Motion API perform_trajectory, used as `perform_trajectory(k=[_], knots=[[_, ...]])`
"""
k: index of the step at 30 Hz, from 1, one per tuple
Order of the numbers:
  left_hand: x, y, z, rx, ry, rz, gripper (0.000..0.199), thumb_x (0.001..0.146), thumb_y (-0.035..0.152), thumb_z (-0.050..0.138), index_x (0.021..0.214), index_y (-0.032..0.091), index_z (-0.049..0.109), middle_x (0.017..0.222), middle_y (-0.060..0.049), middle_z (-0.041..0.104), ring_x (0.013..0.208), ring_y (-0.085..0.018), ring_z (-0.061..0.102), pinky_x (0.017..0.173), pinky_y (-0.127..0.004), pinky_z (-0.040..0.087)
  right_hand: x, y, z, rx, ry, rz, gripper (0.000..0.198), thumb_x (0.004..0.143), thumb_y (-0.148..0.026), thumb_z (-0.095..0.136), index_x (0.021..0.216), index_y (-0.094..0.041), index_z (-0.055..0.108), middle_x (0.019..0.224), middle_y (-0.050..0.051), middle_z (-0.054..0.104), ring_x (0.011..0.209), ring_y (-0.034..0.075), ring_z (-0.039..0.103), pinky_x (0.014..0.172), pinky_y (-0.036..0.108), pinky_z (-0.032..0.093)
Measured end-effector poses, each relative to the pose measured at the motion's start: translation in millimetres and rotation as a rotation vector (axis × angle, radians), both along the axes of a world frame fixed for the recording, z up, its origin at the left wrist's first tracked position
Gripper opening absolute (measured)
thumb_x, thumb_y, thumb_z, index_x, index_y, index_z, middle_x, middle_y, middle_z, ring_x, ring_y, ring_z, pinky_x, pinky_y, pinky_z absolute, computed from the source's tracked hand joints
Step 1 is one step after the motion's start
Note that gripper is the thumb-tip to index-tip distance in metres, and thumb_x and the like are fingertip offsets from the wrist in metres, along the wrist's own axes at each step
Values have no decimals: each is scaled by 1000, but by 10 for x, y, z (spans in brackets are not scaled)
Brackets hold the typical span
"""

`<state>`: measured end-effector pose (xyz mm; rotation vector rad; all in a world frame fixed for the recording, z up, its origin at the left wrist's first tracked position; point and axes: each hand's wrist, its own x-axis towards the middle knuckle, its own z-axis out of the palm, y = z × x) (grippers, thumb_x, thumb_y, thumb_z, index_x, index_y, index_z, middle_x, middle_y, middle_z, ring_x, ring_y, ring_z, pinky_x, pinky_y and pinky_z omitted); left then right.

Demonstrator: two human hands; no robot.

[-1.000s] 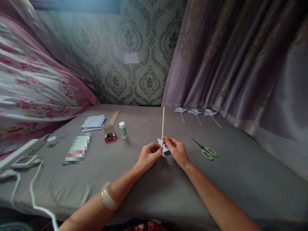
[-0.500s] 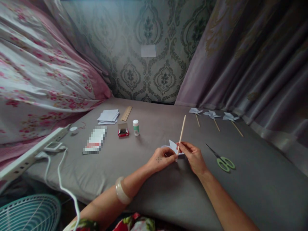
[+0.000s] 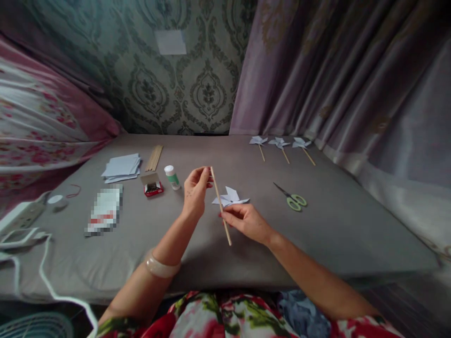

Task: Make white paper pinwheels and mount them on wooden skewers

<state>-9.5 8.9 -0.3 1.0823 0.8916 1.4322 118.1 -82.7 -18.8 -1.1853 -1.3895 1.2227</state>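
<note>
A thin wooden stick [image 3: 216, 190] slants between my two hands. My left hand [image 3: 195, 192] is closed at its upper end, with the thumb against it and the fingertips partly behind. Lower down, my right hand [image 3: 248, 221] pinches the stick between thumb and fingers, and its bottom end sticks out below. A white paper pinwheel [image 3: 231, 195] is just behind the stick, above my right hand. Whether it is joined to this stick I cannot tell. Green-handled scissors [image 3: 294, 199] lie slightly apart to the right of my right hand.
At the back right lie three paper pinwheels on sticks [image 3: 280, 143]. Leftward are a glue bottle [image 3: 172, 178], a red box of small dark items [image 3: 152, 188], several sticks [image 3: 154, 158], white paper sheets [image 3: 121, 167], a blurred packet [image 3: 104, 209] and a power strip [image 3: 26, 216].
My left hand has risen from beside the pinwheel to the stick's top end. The stick has swung from leaning right to leaning left, and its lower end now shows. The view has shifted right.
</note>
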Motion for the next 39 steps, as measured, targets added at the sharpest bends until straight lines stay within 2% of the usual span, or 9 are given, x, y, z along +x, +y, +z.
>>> perform_trajectory(k=[6,16,21,25,29,31,33,35,39], knots=[[87,-8,-159,-87,-84,-71,39,72,52,68,86,16,65,75,-3,66,63,-10,59,63,-23,46,-156,-186,-150,-4,-114,-122,18,79,-33,61,76,-18,69,73,3,72,66,16,64,62,26,50],[9,-93,-298,-237,-87,-221,40,64,42,76,90,13,70,71,-3,66,60,-9,56,58,-21,41,-201,-69,-279,-61,-180,-183,17,79,-29,61,84,-18,72,78,5,73,70,18,66,67,29,50],[-26,-48,-292,-290,-142,-201,41,61,39,79,91,13,70,70,-2,66,58,-8,57,57,-20,42,36,123,-112,-36,-235,-120,22,78,-37,66,68,-18,71,63,2,67,59,14,58,59,27,45],[-63,-9,-306,-315,-189,-155,42,59,39,81,90,13,69,70,-2,66,58,-8,58,56,-20,42,488,333,165,-51,-86,-213,29,79,-44,65,71,-17,71,64,0,64,49,6,44,46,21,33],[-83,8,-316,-336,-197,-134,43,56,38,82,88,12,69,68,-2,66,57,-8,57,56,-20,42,802,353,391,-287,111,63,33,73,-47,71,79,-16,69,67,-1,63,40,2,37,33,17,17],[-89,14,-319,-343,-197,-123,45,55,38,83,88,12,69,67,-2,66,56,-8,57,56,-20,42,870,295,471,-352,90,241,34,73,-48,72,78,-15,69,67,0,64,37,2,40,31,17,17],[-94,21,-322,-346,-197,-106,45,54,39,83,88,12,70,67,-2,66,56,-8,57,56,-20,42,912,263,508,-339,53,325,35,74,-49,70,78,-14,69,67,1,65,36,3,43,30,17,20],[-97,28,-323,-351,-197,-96,46,53,38,84,87,12,70,66,-2,66,56,-8,57,55,-20,42,947,308,471,-274,3,256,35,75,-50,69,80,-15,69,68,2,67,39,4,46,33,17,26],[-101,37,-325,-363,-198,-94,46,52,39,84,87,12,70,66,-2,66,55,-8,57,55,-20,42,994,599,148,-142,-344,-148,26,80,-39,62,78,-15,71,74,5,71,55,9,58,51,20,42]])
